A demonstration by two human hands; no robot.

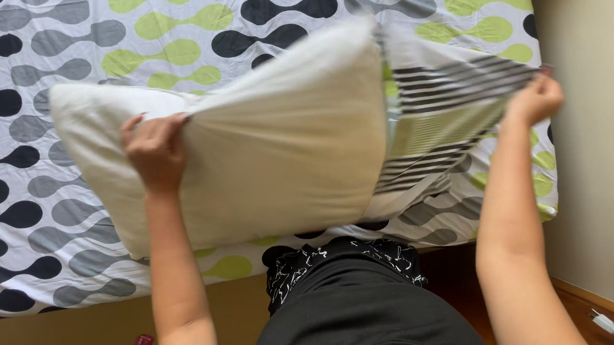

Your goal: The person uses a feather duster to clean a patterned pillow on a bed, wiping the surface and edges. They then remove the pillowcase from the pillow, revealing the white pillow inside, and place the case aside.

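A cream-white pillow (277, 146) is held up over the bed, its right end inside a striped pillowcase (445, 114) with black, white and green bands. My left hand (155, 150) grips the pillow's bare left part, fingers curled over its upper edge. My right hand (535, 99) is closed on the far right edge of the pillowcase, which is stretched out to the right. The case covers only the pillow's right end.
The bed (45, 75) below wears a sheet patterned with black, grey and green blobs on white. A beige wall (596, 140) runs along the right. On the wooden floor lie a small red thing (143, 343) and a white plug (604, 323).
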